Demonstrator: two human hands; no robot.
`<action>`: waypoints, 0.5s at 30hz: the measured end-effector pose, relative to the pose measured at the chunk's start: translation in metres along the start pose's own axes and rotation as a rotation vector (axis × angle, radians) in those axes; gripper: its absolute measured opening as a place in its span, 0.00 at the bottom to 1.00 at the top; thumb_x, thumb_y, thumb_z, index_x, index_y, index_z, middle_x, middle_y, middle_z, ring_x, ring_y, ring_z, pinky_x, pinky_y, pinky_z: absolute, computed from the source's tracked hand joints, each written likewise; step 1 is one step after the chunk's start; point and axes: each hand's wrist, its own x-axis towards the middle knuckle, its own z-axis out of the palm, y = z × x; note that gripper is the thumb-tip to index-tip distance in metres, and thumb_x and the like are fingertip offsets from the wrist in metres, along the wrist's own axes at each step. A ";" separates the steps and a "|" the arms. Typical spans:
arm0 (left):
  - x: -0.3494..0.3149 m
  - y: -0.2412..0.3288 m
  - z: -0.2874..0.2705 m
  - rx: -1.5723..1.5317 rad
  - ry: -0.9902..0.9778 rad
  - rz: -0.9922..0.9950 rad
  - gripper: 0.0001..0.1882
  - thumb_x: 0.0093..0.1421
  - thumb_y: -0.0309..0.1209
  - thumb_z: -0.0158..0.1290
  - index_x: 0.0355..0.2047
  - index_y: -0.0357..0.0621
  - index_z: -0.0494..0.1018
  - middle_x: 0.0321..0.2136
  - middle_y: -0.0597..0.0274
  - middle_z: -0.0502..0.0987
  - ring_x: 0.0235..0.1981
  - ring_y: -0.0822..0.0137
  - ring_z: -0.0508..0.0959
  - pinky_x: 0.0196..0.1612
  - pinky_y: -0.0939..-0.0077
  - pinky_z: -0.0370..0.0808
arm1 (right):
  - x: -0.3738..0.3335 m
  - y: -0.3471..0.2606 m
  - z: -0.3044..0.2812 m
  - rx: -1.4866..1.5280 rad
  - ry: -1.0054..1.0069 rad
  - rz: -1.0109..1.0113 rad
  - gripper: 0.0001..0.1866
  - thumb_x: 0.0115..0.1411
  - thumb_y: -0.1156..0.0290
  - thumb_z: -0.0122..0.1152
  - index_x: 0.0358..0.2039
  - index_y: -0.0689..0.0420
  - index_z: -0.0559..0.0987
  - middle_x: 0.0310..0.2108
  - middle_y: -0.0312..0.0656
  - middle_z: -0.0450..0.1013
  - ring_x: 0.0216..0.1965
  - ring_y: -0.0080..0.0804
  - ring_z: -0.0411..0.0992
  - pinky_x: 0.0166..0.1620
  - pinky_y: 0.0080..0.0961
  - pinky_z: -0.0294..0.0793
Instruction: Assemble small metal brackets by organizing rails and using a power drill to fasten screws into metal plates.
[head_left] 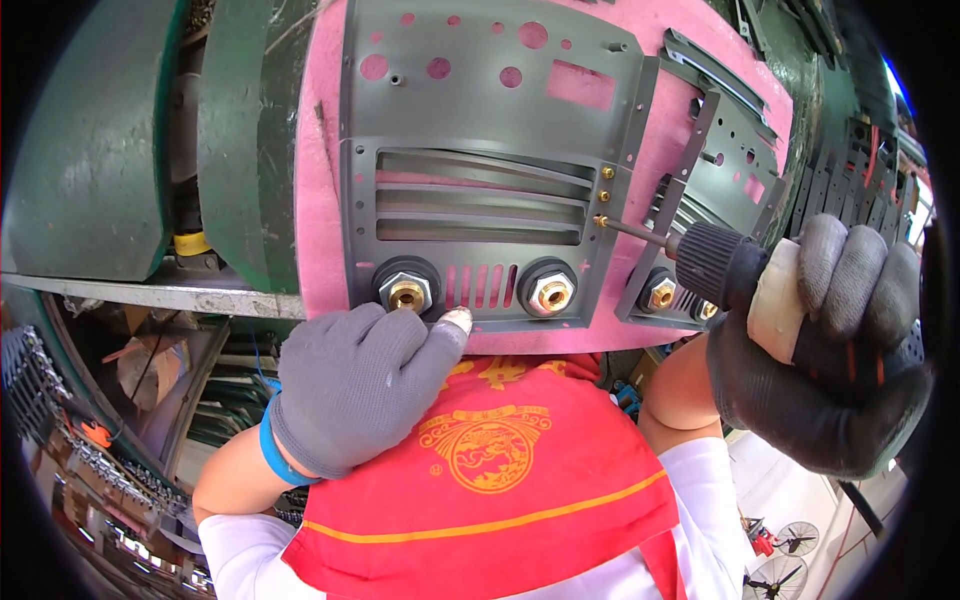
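Note:
A grey sheet-metal panel (460, 120) with slots, round holes and raised louvres lies on a pink mat (325, 190). Two brass fittings with steel hex nuts, a left one (408, 293) and a right one (552, 293), sit along its near edge. My gloved left hand (360, 375) rests on that edge by the left fitting, fingers curled over it, thumb out. In my gloved right hand (830, 340) is a power screwdriver (715, 262). Its long bit reaches left to a small brass screw (600, 221) on the panel's right flange; two more brass screws sit above that one.
A second, similar panel (730, 150) with brass fittings lies to the right on the mat. Dark green metal plates (90, 140) stand at the left, above a metal ledge (150, 293). Dark metal strips are stacked at the far right. Fans (780, 575) stand on the floor below.

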 end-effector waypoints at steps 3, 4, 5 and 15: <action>-0.001 -0.001 0.000 0.000 -0.002 0.009 0.18 0.48 0.29 0.60 0.43 0.48 0.80 0.20 0.70 0.63 0.20 0.71 0.70 0.17 0.74 0.64 | 0.001 0.001 0.002 -0.025 0.030 -0.026 0.13 0.57 0.59 0.57 0.33 0.55 0.71 0.26 0.32 0.56 0.24 0.23 0.56 0.31 0.25 0.55; -0.001 -0.002 0.000 -0.001 -0.001 0.012 0.18 0.48 0.29 0.60 0.43 0.48 0.81 0.20 0.69 0.63 0.20 0.70 0.70 0.17 0.74 0.64 | 0.002 0.002 0.002 -0.032 0.037 -0.037 0.13 0.57 0.59 0.57 0.34 0.55 0.72 0.26 0.32 0.56 0.24 0.23 0.56 0.31 0.25 0.55; -0.001 -0.002 0.000 -0.004 0.004 0.004 0.18 0.48 0.29 0.60 0.43 0.48 0.80 0.20 0.69 0.63 0.20 0.70 0.70 0.17 0.74 0.64 | 0.004 0.003 0.001 -0.038 0.037 -0.045 0.13 0.57 0.60 0.56 0.35 0.55 0.73 0.26 0.32 0.56 0.24 0.22 0.56 0.31 0.25 0.55; -0.003 0.000 -0.002 -0.019 -0.010 0.021 0.18 0.48 0.28 0.60 0.42 0.46 0.80 0.21 0.68 0.65 0.22 0.70 0.72 0.17 0.74 0.66 | 0.011 0.005 -0.008 0.067 -0.417 0.337 0.16 0.57 0.55 0.64 0.28 0.51 0.68 0.24 0.33 0.62 0.26 0.23 0.59 0.31 0.20 0.58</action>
